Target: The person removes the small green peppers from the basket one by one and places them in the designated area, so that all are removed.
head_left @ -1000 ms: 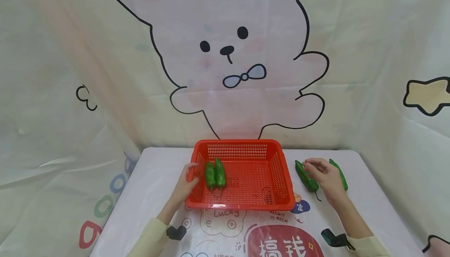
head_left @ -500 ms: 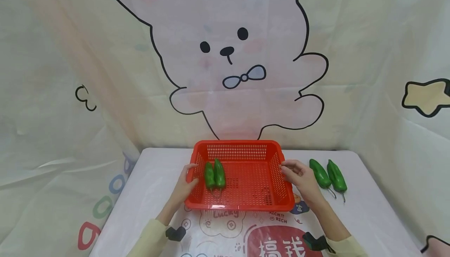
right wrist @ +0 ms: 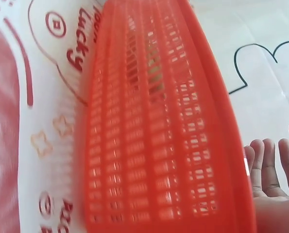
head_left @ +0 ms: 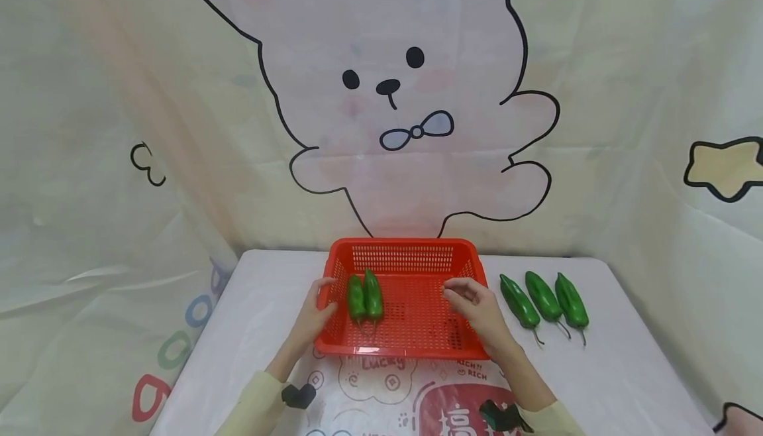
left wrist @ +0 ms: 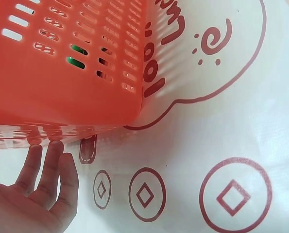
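Observation:
A red perforated plastic basket [head_left: 417,290] stands at the middle of the table's back in the head view. Two green peppers [head_left: 364,295] lie side by side in its left part. My left hand [head_left: 312,310] holds the left rim, thumb and a finger over the edge; in the left wrist view its other fingers [left wrist: 54,170] touch the outer wall. Over the basket's right part hovers my right hand [head_left: 481,310], fingers loosely bent, nothing in them. Its fingers show beyond the rim in the right wrist view. Three more green peppers [head_left: 544,298] lie on the table to the right, stems toward me.
A white table cover [head_left: 596,376] with red printed drawings and lettering lies under everything. Behind the table hangs a pale cloth [head_left: 393,184] with a cartoon animal. Similar cloth hangs at both sides.
From above the peppers on the right, my right hand has moved left across the basket's right rim, uncovering all three peppers there. The left hand and basket have stayed put.

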The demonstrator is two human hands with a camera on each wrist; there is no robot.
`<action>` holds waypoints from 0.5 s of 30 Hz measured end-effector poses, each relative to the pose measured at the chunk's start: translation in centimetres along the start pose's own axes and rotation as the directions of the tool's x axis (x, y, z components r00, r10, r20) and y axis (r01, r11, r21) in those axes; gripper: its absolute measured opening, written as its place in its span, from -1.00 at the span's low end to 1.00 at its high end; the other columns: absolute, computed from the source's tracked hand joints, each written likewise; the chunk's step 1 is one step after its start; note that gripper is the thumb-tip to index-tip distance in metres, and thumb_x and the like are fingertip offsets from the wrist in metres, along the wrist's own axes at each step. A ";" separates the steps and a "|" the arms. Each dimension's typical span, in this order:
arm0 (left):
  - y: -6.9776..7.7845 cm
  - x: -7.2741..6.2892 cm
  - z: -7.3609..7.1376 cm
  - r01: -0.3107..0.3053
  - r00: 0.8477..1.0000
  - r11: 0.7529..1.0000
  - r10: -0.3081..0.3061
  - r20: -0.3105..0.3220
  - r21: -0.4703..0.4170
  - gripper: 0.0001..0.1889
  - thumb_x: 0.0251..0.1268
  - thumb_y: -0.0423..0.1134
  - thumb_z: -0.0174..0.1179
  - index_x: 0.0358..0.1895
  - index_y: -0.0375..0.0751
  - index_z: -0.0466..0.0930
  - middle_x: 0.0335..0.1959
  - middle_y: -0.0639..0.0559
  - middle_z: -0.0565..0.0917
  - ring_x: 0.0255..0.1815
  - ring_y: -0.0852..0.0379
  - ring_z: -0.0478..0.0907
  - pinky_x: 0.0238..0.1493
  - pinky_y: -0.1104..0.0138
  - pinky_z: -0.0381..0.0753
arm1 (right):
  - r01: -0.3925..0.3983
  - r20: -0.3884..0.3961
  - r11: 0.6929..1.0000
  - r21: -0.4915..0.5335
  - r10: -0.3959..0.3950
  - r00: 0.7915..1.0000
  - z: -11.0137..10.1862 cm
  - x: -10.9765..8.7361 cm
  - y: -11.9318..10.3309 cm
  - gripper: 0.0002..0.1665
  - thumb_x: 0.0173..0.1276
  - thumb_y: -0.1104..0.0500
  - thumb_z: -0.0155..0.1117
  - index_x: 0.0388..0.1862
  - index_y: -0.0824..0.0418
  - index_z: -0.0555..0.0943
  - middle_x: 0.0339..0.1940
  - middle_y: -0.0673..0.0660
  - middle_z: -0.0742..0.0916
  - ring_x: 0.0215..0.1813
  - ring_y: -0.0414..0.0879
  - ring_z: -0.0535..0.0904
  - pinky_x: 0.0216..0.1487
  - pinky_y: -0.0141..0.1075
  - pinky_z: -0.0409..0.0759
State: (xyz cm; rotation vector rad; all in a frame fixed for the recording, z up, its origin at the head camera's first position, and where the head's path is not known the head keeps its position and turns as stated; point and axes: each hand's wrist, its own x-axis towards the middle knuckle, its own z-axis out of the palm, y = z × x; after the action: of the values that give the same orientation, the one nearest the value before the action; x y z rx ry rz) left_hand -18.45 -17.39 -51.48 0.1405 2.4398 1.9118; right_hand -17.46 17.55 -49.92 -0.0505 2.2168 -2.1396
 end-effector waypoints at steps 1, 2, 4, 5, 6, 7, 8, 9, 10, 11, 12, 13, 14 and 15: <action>0.0 0.0 0.0 -0.001 1.000 1.000 0.001 -0.003 -0.002 -0.47 0.41 -0.50 0.09 0.40 -0.28 0.25 0.46 -0.39 0.26 0.29 -0.48 0.37 0.09 -0.23 0.56 | 0.001 0.004 1.000 0.014 -0.001 1.000 0.4 0.1 0.0 -0.49 0.45 0.07 0.36 0.23 0.36 0.53 0.10 0.30 0.66 0.16 0.25 0.57 0.09 -0.18 0.66; 0.0 0.0 0.0 -0.002 1.000 1.000 0.002 -0.005 -0.005 -0.47 0.41 -0.50 0.09 0.41 -0.28 0.25 0.46 -0.39 0.25 0.29 -0.48 0.37 0.08 -0.24 0.56 | 0.002 0.007 1.000 0.027 -0.002 1.000 0.8 0.2 0.0 -0.50 0.45 0.09 0.36 0.22 0.36 0.53 0.09 0.30 0.67 0.16 0.28 0.56 0.08 -0.18 0.67; 0.1 0.0 0.0 -0.006 1.000 1.000 0.006 -0.005 -0.008 -0.47 0.41 -0.50 0.08 0.41 -0.29 0.24 0.46 -0.41 0.24 0.27 -0.49 0.38 0.08 -0.24 0.55 | 0.004 0.013 0.999 0.053 -0.004 1.000 1.6 0.3 0.0 -0.52 0.44 0.13 0.36 0.21 0.37 0.54 0.07 0.29 0.68 0.14 0.25 0.58 0.08 -0.17 0.66; 0.1 0.0 0.0 -0.008 1.000 1.000 0.008 -0.002 -0.009 -0.47 0.42 -0.49 0.08 0.41 -0.29 0.23 0.46 -0.41 0.24 0.26 -0.50 0.38 0.07 -0.24 0.55 | 0.001 0.013 0.998 0.066 -0.002 1.000 2.0 0.4 0.0 -0.53 0.43 0.14 0.37 0.20 0.37 0.55 0.06 0.30 0.68 0.13 0.23 0.60 0.08 -0.17 0.67; 0.1 0.0 0.0 -0.009 1.000 1.000 0.009 -0.002 -0.013 -0.47 0.42 -0.49 0.08 0.41 -0.30 0.23 0.46 -0.41 0.24 0.26 -0.50 0.39 0.07 -0.24 0.56 | -0.002 0.016 0.997 0.071 0.001 1.000 2.4 0.5 0.0 -0.53 0.43 0.15 0.37 0.20 0.38 0.55 0.07 0.30 0.68 0.12 0.19 0.61 0.09 -0.16 0.66; 0.1 -0.1 0.0 -0.009 1.000 1.000 0.009 -0.002 -0.012 -0.47 0.42 -0.49 0.09 0.41 -0.29 0.23 0.46 -0.40 0.24 0.27 -0.49 0.39 0.07 -0.24 0.56 | -0.003 0.023 0.997 0.080 0.002 1.000 2.7 0.6 0.0 -0.53 0.43 0.16 0.38 0.20 0.39 0.55 0.07 0.31 0.67 0.11 0.16 0.61 0.09 -0.17 0.66; 0.1 -0.1 0.0 -0.009 1.000 1.000 0.009 -0.002 -0.011 -0.47 0.43 -0.49 0.09 0.41 -0.29 0.23 0.47 -0.40 0.24 0.27 -0.49 0.39 0.07 -0.23 0.56 | -0.006 0.027 0.996 0.085 0.004 1.000 3.1 0.7 0.0 -0.54 0.43 0.15 0.38 0.19 0.38 0.56 0.08 0.30 0.67 0.11 0.13 0.61 0.09 -0.17 0.66; 0.1 -0.1 0.1 -0.008 1.000 1.000 0.008 -0.002 -0.011 -0.47 0.43 -0.48 0.09 0.41 -0.29 0.22 0.47 -0.40 0.24 0.27 -0.49 0.39 0.07 -0.23 0.56 | -0.006 0.032 0.996 0.091 0.003 0.999 3.4 0.7 0.1 -0.54 0.44 0.15 0.37 0.19 0.38 0.56 0.09 0.32 0.66 0.12 0.14 0.61 0.10 -0.16 0.66; 0.1 -0.1 0.1 -0.007 1.000 1.000 0.007 -0.003 -0.011 -0.47 0.43 -0.47 0.10 0.42 -0.28 0.23 0.47 -0.38 0.24 0.27 -0.49 0.39 0.07 -0.22 0.56 | -0.006 0.036 0.996 0.094 0.002 0.999 3.8 0.8 0.1 -0.55 0.44 0.15 0.37 0.19 0.38 0.56 0.09 0.31 0.66 0.13 0.15 0.60 0.10 -0.16 0.66; 0.1 -0.1 0.1 -0.004 1.000 1.000 0.004 -0.006 -0.012 -0.47 0.44 -0.47 0.10 0.42 -0.28 0.23 0.47 -0.38 0.24 0.27 -0.49 0.39 0.07 -0.23 0.56 | -0.002 0.041 0.996 0.093 -0.002 0.999 4.1 0.9 0.1 -0.55 0.44 0.15 0.36 0.19 0.38 0.56 0.09 0.30 0.67 0.14 0.16 0.59 0.10 -0.15 0.66; 0.1 -0.1 0.1 -0.002 1.000 1.000 0.002 -0.008 -0.013 -0.47 0.44 -0.46 0.11 0.42 -0.28 0.23 0.47 -0.37 0.25 0.27 -0.48 0.39 0.07 -0.23 0.56 | 0.000 0.047 0.995 0.100 -0.005 0.999 4.4 1.0 0.1 -0.56 0.45 0.15 0.36 0.19 0.38 0.57 0.08 0.30 0.67 0.16 0.20 0.58 0.10 -0.13 0.66; 0.2 -0.2 0.1 0.000 1.000 1.000 -0.001 -0.010 -0.010 -0.47 0.44 -0.46 0.11 0.42 -0.27 0.23 0.47 -0.36 0.25 0.27 -0.48 0.39 0.07 -0.22 0.56 | 0.002 0.050 0.995 0.103 -0.007 0.999 4.7 1.1 0.1 -0.57 0.45 0.15 0.35 0.17 0.38 0.57 0.07 0.28 0.67 0.16 0.22 0.58 0.10 -0.12 0.66; 0.2 -0.2 0.1 0.001 1.000 1.000 -0.001 -0.011 -0.009 -0.47 0.44 -0.46 0.11 0.42 -0.27 0.23 0.47 -0.37 0.25 0.27 -0.48 0.40 0.07 -0.22 0.56 | 0.003 0.054 0.994 0.109 -0.009 0.999 4.9 1.2 0.1 -0.58 0.45 0.15 0.35 0.17 0.37 0.58 0.07 0.27 0.67 0.17 0.24 0.56 0.11 -0.10 0.65; 0.2 -0.2 0.1 0.002 1.000 1.000 -0.002 -0.012 -0.008 -0.47 0.44 -0.45 0.11 0.42 -0.27 0.23 0.47 -0.36 0.26 0.27 -0.48 0.40 0.07 -0.21 0.56 | 0.004 0.058 0.993 0.115 -0.011 0.998 5.2 1.3 0.1 -0.59 0.45 0.16 0.35 0.16 0.38 0.58 0.06 0.27 0.67 0.17 0.27 0.55 0.12 -0.07 0.65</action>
State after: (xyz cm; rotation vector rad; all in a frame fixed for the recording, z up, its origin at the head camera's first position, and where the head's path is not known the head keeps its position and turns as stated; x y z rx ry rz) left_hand -18.24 -17.22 -51.34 0.1274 2.4384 1.9272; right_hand -18.40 12.27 -50.25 -0.1150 2.0622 -2.2346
